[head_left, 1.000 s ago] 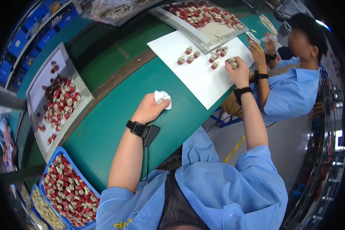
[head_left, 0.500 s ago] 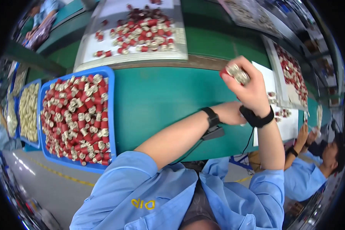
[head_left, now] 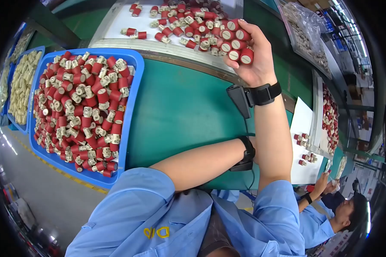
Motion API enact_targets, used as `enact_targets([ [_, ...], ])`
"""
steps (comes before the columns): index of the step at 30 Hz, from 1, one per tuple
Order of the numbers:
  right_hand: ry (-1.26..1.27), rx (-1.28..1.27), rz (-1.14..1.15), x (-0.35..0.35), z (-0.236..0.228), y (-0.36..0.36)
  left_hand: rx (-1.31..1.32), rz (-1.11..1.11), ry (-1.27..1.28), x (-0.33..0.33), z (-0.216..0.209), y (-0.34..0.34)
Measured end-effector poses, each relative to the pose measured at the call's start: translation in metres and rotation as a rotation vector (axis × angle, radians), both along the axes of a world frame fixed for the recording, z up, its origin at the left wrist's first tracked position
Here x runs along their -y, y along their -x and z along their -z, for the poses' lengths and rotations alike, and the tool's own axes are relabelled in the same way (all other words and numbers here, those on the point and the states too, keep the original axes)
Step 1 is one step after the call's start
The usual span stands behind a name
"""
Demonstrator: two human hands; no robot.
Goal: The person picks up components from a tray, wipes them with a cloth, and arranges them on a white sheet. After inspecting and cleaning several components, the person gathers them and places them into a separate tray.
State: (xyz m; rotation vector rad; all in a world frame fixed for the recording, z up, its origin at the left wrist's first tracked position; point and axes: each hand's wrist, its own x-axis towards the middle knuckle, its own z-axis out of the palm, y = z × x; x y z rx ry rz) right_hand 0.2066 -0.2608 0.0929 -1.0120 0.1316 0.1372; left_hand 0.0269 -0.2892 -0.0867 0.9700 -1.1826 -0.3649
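Observation:
My right hand (head_left: 259, 58) is raised over the near right corner of the far tray. Its fingers and thumb close around a bunch of red cylindrical parts (head_left: 238, 40), with their pale, slotted round ends facing me. More loose parts of the same kind (head_left: 171, 25), red with cream-coloured stepped ends, lie in the tray just behind and left of that hand. My left forearm (head_left: 206, 160) reaches across the green table to the right. Only a sliver of my left hand (head_left: 254, 147) shows; my right forearm hides its fingers and anything they hold.
A blue bin (head_left: 135, 90) heaped with red parts stands at the left, beside another bin (head_left: 42, 53) of cream parts. To the right, a white sheet (head_left: 302, 124) carries a few small groups of parts. Beyond it a co-worker (head_left: 321, 218) sits. A cable hangs from my wristband.
My right hand has moved up and leftward to the far tray with the bunch, and turned so the round slotted ends show. My left forearm stays across the table. The view has shifted.

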Motion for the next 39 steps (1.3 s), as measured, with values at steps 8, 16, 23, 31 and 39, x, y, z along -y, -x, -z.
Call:
enact_targets([
  [8,-0.062,-0.010,0.077,-0.010,0.010,0.020,-1.261,0.921,0.265,0.012,0.025,0.012],
  [16,-0.150,0.000,0.021,-0.008,0.017,0.041,-1.279,1.168,0.604,-0.007,-0.012,0.005],
  [23,-0.163,0.264,-0.216,-0.009,0.022,0.044,-1.296,1.001,0.301,0.043,0.058,0.037],
  [31,-0.062,0.355,-0.367,-0.008,0.026,0.048,-1.206,0.830,0.115,0.061,0.097,0.060],
  [39,0.759,1.059,-0.274,-0.035,0.016,0.055,-0.994,0.676,0.099,0.044,0.078,0.042],
])
